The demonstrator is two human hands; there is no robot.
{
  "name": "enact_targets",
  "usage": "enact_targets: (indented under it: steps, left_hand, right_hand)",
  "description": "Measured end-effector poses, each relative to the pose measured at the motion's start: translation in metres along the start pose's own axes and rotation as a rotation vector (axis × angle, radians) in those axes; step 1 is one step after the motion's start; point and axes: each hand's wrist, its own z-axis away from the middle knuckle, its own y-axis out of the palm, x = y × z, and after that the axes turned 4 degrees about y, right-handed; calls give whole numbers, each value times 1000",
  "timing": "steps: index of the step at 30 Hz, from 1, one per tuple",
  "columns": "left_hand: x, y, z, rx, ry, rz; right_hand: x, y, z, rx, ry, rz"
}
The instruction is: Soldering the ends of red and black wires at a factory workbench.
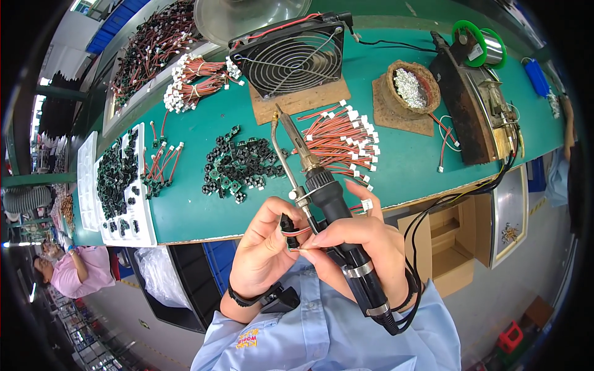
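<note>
Now, head view: the person's two hands work just in front of the counter (176, 213), close to the blue shirt (312, 321).
Near edge: it bows across the view, running behind both hands, with the white tray (147, 227) right up against it on the left.
Room to move: green surface shows between the tray and the pile of dark parts (238, 164), and again between the wire leads (343, 145) and the black-sided stand (461, 105); farther back, the fan (291, 65) blocks the middle.
Soldering iron: here it is, slanting over the near edge, tip pointing away and leaning left, cable end low at right.
Long axis: lower right to upper left along the iron (328, 196), a thin metal tube beside it bending toward the tip.
Right hand: (377, 247) wrapped around the handle, fingertips narrowed near the wires.
Left hand: (257, 253) pinching a small black part (288, 227), which stands roughly upright, wires leaving it rightward.
</note>
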Motion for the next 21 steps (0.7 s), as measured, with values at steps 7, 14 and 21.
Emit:
enact_targets:
  steps: [7,14,21]
  left_hand:
    - [-1,-3,2,9,0,-5]
    - [-3,-4,0,35,-9,-50]
    - [-5,-5,-2,59,13,-99]
  right_hand:
    - [2,-3,-3,33,26,11]
    - [0,-7,-3,72,50,-4]
    - [-1,-9,-4,75,101,-97]
